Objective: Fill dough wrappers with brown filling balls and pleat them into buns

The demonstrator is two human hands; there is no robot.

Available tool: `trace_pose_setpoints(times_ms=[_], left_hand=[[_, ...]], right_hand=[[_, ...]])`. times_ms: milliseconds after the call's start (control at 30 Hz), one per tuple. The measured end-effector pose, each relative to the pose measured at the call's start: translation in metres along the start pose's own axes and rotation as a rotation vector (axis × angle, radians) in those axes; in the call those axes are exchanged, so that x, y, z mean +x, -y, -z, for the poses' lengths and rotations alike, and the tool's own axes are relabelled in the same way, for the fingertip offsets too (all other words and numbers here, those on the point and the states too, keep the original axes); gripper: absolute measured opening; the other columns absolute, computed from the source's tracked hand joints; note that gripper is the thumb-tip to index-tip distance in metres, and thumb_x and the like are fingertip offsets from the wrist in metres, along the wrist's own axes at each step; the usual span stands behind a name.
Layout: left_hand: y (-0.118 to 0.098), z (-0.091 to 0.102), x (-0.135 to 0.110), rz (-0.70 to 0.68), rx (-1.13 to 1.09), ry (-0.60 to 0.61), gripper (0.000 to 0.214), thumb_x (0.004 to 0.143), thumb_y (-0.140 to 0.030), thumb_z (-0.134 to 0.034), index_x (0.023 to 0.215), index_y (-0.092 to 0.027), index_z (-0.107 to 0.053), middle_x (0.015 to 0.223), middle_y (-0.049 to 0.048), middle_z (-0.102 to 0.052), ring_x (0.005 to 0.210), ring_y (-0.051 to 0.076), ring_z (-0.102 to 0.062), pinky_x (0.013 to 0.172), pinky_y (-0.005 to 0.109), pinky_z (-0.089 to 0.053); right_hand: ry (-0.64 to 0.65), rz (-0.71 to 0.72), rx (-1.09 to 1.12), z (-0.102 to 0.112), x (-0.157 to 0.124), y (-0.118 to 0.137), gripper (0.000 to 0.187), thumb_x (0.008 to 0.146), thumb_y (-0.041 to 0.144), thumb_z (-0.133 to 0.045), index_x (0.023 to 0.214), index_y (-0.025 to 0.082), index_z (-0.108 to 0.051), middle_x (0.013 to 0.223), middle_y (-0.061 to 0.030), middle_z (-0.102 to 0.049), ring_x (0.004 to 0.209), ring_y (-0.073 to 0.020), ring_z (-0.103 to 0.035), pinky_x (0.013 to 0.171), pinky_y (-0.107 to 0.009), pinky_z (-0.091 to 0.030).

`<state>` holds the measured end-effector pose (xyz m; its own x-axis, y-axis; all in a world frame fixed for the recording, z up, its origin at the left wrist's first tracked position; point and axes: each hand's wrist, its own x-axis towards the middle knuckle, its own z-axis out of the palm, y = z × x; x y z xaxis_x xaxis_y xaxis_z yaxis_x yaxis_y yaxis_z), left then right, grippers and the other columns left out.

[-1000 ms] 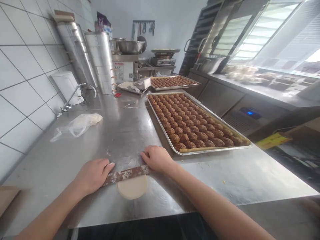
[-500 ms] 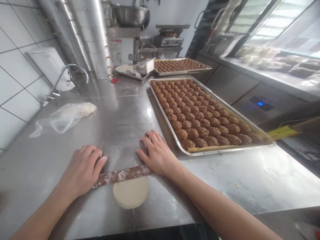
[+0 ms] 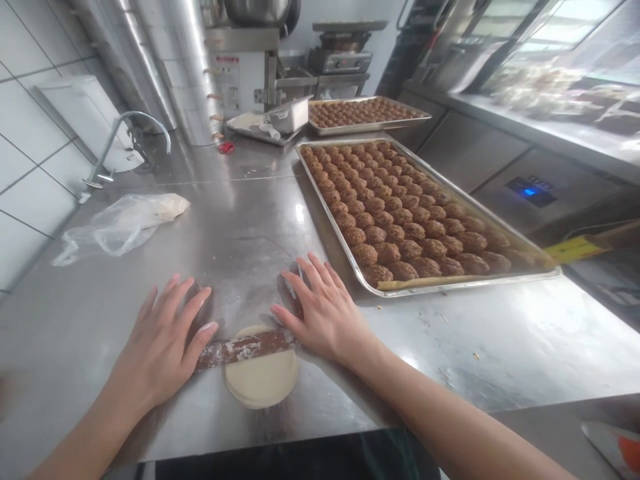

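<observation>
A floured brown rolling pin [image 3: 245, 348] lies across a small round disc of pale dough [image 3: 261, 379] on the steel counter. My left hand [image 3: 160, 340] rests flat on the pin's left end, fingers stretched out. My right hand [image 3: 323, 310] presses flat on the pin's right end, fingers spread. The pin sits over the far part of the disc. Neither hand grips anything.
A large tray [image 3: 453, 288] of brown nut-coated balls sits right of my hands, a second tray [image 3: 367, 125] behind it. A plastic bag with dough [image 3: 125, 223] lies at left near a tap [image 3: 120, 143]. Machines and metal cylinders stand at the back.
The pin has rolled away from me onto the dough disc. Both hands slid forward and their fingers stretched flat. The camera tilted further down.
</observation>
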<state>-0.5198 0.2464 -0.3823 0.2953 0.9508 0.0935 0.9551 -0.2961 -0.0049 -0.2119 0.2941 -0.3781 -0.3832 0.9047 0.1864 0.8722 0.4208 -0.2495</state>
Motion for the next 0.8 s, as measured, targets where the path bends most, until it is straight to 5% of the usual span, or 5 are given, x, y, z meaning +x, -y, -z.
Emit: trace_pose_setpoints(times_ms=[467, 800], left_hand=[[-0.028, -0.003, -0.053, -0.032, 0.054, -0.063, 0.079, 0.096, -0.061, -0.049, 0.163, -0.027, -0.027, 0.169, 0.0126, -0.029, 0.156, 0.041, -0.024, 0.124, 0.066, -0.022], [-0.056, -0.007, -0.102, -0.065, 0.045, -0.129, 0.085, 0.092, -0.053, -0.056, 0.164, -0.026, -0.021, 0.165, 0.0095, -0.039, 0.153, 0.043, -0.03, 0.121, 0.069, -0.023]], right_hand=[[-0.027, 0.048, 0.001, 0.005, -0.057, 0.016, 0.08, 0.089, 0.075, -0.055, 0.145, 0.018, -0.055, 0.163, -0.0184, -0.041, 0.157, -0.0408, -0.024, 0.128, -0.063, -0.023], [0.003, 0.172, -0.028, 0.002, -0.11, 0.019, 0.098, 0.091, 0.073, -0.051, 0.161, 0.009, -0.028, 0.169, -0.0174, -0.028, 0.159, -0.0395, -0.018, 0.129, -0.063, -0.024]])
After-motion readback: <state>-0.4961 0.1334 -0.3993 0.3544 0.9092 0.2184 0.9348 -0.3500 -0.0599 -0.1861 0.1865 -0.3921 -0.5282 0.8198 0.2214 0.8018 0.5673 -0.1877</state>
